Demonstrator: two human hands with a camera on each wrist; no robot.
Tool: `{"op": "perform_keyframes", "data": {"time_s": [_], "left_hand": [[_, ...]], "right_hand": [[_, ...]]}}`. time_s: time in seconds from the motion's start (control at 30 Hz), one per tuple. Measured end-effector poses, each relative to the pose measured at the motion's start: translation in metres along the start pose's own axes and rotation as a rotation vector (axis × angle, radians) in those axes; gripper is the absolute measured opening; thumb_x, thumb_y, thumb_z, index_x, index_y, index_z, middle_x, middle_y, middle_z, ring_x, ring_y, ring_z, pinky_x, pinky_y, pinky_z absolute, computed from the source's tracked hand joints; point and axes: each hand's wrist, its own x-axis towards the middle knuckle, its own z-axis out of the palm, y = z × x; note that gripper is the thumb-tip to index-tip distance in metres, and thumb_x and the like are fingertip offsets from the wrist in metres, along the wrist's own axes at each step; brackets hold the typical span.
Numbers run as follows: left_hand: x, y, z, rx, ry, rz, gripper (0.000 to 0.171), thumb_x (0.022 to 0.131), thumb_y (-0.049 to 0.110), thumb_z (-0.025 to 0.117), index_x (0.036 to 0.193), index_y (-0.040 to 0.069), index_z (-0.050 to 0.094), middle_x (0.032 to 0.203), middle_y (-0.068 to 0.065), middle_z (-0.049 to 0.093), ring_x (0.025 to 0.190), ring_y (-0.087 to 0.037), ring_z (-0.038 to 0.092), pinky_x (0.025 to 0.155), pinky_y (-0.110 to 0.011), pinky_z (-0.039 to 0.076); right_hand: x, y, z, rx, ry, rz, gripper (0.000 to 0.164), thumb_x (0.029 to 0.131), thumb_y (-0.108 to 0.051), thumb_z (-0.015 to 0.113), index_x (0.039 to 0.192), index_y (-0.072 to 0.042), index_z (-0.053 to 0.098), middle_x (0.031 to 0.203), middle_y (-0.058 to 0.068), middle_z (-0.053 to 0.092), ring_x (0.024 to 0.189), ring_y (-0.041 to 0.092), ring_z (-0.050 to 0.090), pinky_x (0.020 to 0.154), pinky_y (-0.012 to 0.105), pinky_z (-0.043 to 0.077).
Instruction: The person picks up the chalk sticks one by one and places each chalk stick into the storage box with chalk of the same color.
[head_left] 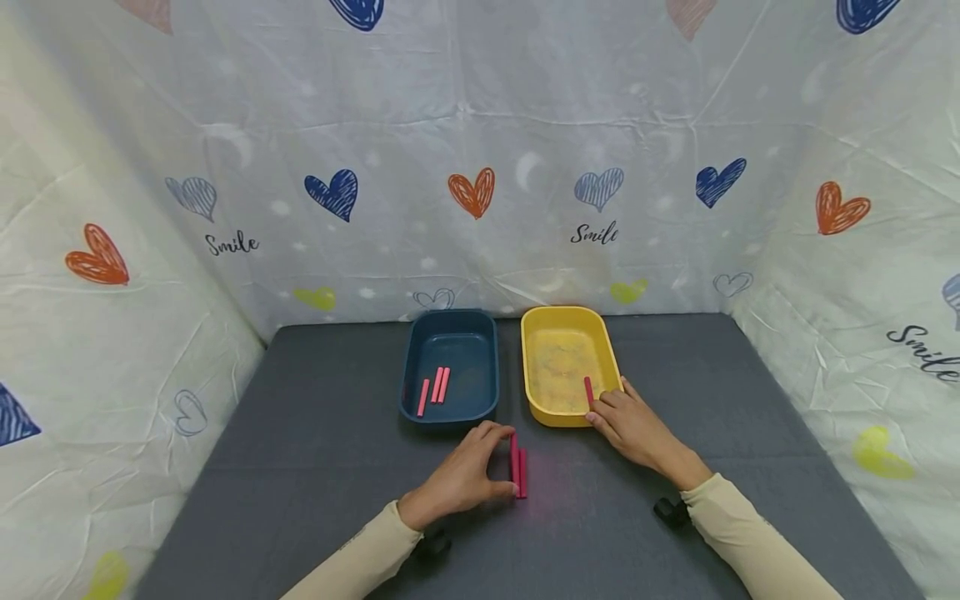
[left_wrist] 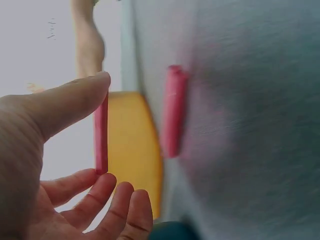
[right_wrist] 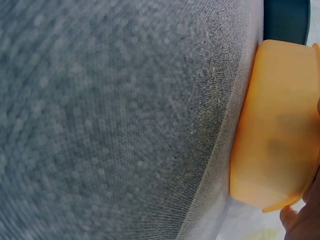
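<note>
My left hand [head_left: 472, 475] holds a slim red stick [left_wrist: 101, 135] lengthwise, thumb at one end and fingertips at the other. A second red stick [head_left: 523, 475] lies on the grey cloth beside it. At the front right of the yellow tray [head_left: 542, 408], my right hand [head_left: 633, 425] reaches over the rim. Its fingertips pinch the near end of another red stick [head_left: 588, 389], which points into the tray. In the right wrist view only part of that hand [right_wrist: 305, 220] shows, by the tray's rim, and the stick is hidden.
A dark blue tray [head_left: 450, 417] stands left of the yellow one, with pink sticks [head_left: 441, 385] lying in it. Both trays sit near the far edge of the grey cloth-covered table [head_left: 322, 467]. A white printed curtain [head_left: 405, 242] hangs behind and at both sides.
</note>
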Motion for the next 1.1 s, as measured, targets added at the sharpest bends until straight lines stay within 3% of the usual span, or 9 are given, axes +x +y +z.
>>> {"op": "perform_keyframes", "data": {"time_s": [0.27, 0.57, 0.83, 1.1], "left_hand": [[0.008, 0.02, -0.024, -0.051, 0.051, 0.02, 0.078, 0.078, 0.036, 0.083, 0.144, 0.016, 0.045, 0.135, -0.005, 0.05, 0.121, -0.024, 0.054, 0.097, -0.041, 0.052], [0.023, 0.036, -0.038, -0.065, 0.122, 0.031, 0.08, 0.078, 0.039, 0.082, 0.145, 0.019, 0.043, 0.136, -0.002, 0.05, 0.119, -0.016, 0.052, 0.098, -0.039, 0.052], [0.054, 0.045, -0.051, -0.107, 0.191, 0.097, 0.079, 0.08, 0.032, 0.082, 0.145, 0.012, 0.043, 0.135, -0.007, 0.05, 0.122, -0.026, 0.054, 0.1, -0.043, 0.051], [0.08, 0.044, -0.051, -0.098, 0.195, 0.093, 0.078, 0.081, 0.033, 0.08, 0.145, 0.011, 0.042, 0.132, -0.008, 0.051, 0.121, -0.029, 0.054, 0.098, -0.042, 0.052]], "right_hand": [[0.0, 0.0, 0.001, -0.005, 0.001, -0.007, 0.017, 0.101, -0.029, 0.054, 0.088, -0.02, 0.061, 0.088, -0.002, 0.059, 0.092, 0.021, 0.059, 0.113, 0.064, 0.029], [-0.001, -0.002, 0.001, 0.003, -0.017, -0.012, 0.016, 0.1, -0.03, 0.055, 0.09, -0.019, 0.062, 0.088, -0.001, 0.059, 0.091, 0.02, 0.059, 0.114, 0.063, 0.029], [0.0, -0.002, -0.001, -0.007, -0.01, -0.009, 0.015, 0.1, -0.028, 0.055, 0.093, -0.018, 0.063, 0.091, 0.0, 0.061, 0.094, 0.022, 0.06, 0.113, 0.064, 0.029], [-0.001, -0.002, -0.001, -0.003, -0.024, -0.011, 0.015, 0.101, -0.028, 0.055, 0.094, -0.018, 0.063, 0.092, 0.0, 0.061, 0.095, 0.022, 0.059, 0.114, 0.063, 0.027]]}}
